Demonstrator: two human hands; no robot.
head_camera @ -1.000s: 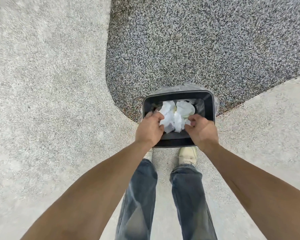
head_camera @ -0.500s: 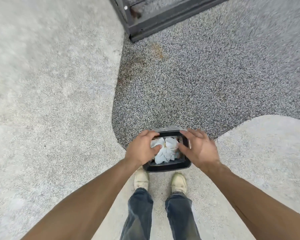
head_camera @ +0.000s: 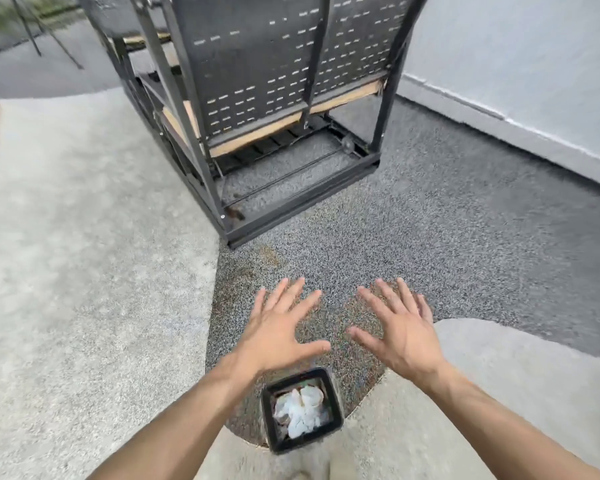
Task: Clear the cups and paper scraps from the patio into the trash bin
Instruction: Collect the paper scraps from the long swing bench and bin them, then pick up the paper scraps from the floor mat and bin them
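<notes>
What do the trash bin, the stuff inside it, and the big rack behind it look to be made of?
Trash bin: apparently black plastic, going by its smooth, slightly glossy rounded rim; a thin liner may sit inside.
Contents: crumpled white paper, matte and creased; cups cannot be made out.
Rack: dark painted metal, with a slotted perforated panel on square tube framing; pale wood-like boards show at the shelf edges.

Ahead of you stands a black metal rack (head_camera: 257,109) with a perforated back panel and pale wooden boards on its shelves, resting on dark speckled paving (head_camera: 447,237). To your left you see lighter concrete (head_camera: 84,254) curving along the dark surface. A pale grey wall (head_camera: 516,64) runs along the right.
</notes>
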